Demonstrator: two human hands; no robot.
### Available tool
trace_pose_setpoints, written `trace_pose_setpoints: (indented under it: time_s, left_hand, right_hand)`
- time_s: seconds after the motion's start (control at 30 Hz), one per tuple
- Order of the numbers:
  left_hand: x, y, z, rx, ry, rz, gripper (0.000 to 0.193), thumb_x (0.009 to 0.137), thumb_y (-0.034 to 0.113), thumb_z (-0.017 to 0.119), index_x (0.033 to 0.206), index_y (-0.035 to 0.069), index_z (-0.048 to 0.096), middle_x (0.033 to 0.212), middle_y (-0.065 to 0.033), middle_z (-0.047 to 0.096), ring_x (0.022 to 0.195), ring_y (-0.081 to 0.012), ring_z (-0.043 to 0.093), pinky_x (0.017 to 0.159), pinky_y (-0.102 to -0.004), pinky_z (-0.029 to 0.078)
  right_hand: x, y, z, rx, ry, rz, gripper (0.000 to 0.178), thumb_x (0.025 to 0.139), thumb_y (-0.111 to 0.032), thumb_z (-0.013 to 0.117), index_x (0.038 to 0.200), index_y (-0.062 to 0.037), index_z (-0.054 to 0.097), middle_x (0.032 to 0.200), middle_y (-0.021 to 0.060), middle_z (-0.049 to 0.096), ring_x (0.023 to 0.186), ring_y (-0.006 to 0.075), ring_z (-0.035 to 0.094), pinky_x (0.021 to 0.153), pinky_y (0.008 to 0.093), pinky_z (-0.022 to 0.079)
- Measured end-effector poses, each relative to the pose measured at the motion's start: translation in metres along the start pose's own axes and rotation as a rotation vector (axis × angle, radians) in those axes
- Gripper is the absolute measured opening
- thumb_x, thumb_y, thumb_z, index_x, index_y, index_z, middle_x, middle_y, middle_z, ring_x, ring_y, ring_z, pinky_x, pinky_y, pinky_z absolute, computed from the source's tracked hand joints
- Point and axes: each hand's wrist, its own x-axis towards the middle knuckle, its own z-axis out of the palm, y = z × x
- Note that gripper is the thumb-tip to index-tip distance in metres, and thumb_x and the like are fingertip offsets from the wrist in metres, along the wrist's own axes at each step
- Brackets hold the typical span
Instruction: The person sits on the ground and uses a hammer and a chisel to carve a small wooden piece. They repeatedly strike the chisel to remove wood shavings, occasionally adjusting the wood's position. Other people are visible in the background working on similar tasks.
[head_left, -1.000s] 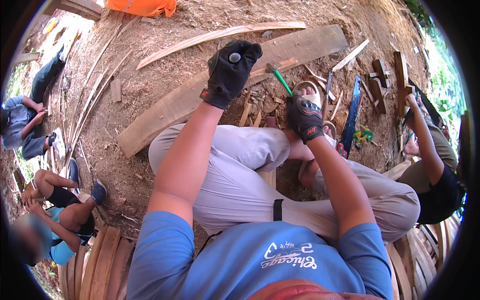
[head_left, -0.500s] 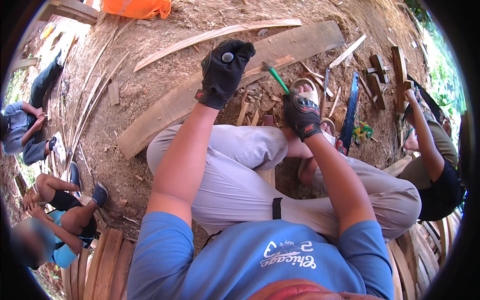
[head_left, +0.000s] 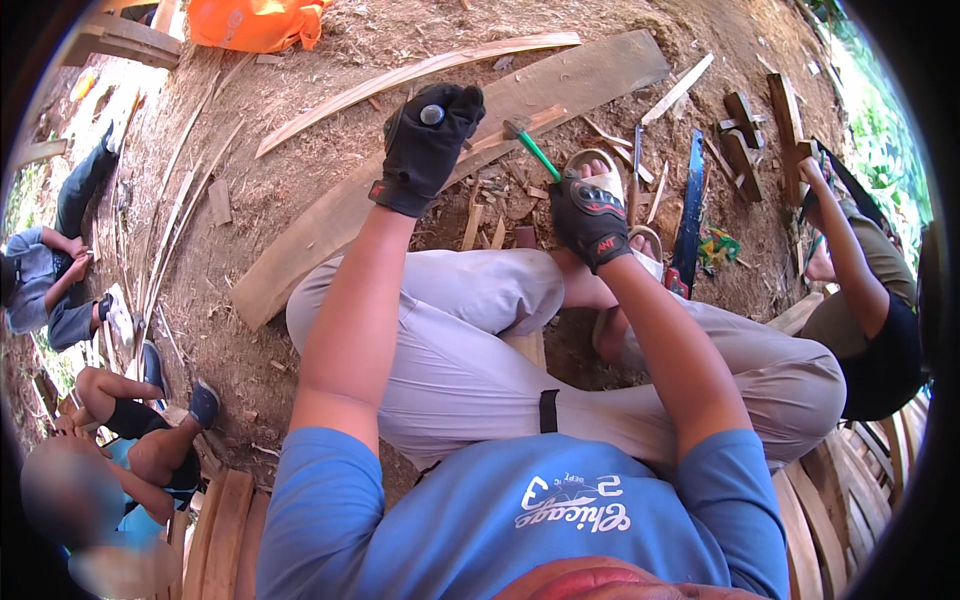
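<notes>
Right hand (head_left: 590,218), gloved black: clenched round green hammer (head_left: 530,146) handle, metal head raised over plank (head_left: 450,170). Left hand (head_left: 428,145), gloved: fist closed on a small grey object, above plank.

Gloved hands: 2, left hand (head_left: 428,140), right hand (head_left: 590,215). Green-handled hammer (head_left: 528,145): 1. Hand saw (head_left: 690,215): 1. Sandals (head_left: 600,175): 2. Wide plank (head_left: 470,150): 1. Long curved strip (head_left: 410,75): 1. Orange bag (head_left: 255,22): 1. Other people in view: 3.

The gloved left hand (head_left: 428,145) hides whatever round-ended thing it grips.
</notes>
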Motion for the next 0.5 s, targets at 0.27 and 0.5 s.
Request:
trace_pose_setpoints:
  time_s: [0.27,0.5]
  left_hand:
    - [0.003,0.005,0.012,0.088,0.05,-0.047,0.045,0.101,0.043,0.068,0.075,0.006,0.066,0.067,-0.0042,0.066,0.062,-0.0122,0.06,0.06,-0.0335,0.049]
    - [-0.006,0.006,0.017,0.125,0.019,0.02,0.04,0.103,0.038,0.067,0.082,0.004,0.069,0.07,-0.0052,0.069,0.065,-0.0134,0.065,0.065,-0.0349,0.051]
  right_hand:
    - [-0.034,0.004,-0.124,0.361,0.123,-0.019,0.03,0.103,-0.032,0.054,0.101,-0.0043,0.064,0.084,0.0206,0.07,0.084,0.0416,0.07,0.073,0.0501,0.053]
    - [-0.099,-0.033,-0.217,0.275,0.358,-0.33,0.023,0.101,-0.029,0.065,0.101,-0.0056,0.064,0.076,0.0159,0.066,0.066,0.0364,0.067,0.055,0.0464,0.05]
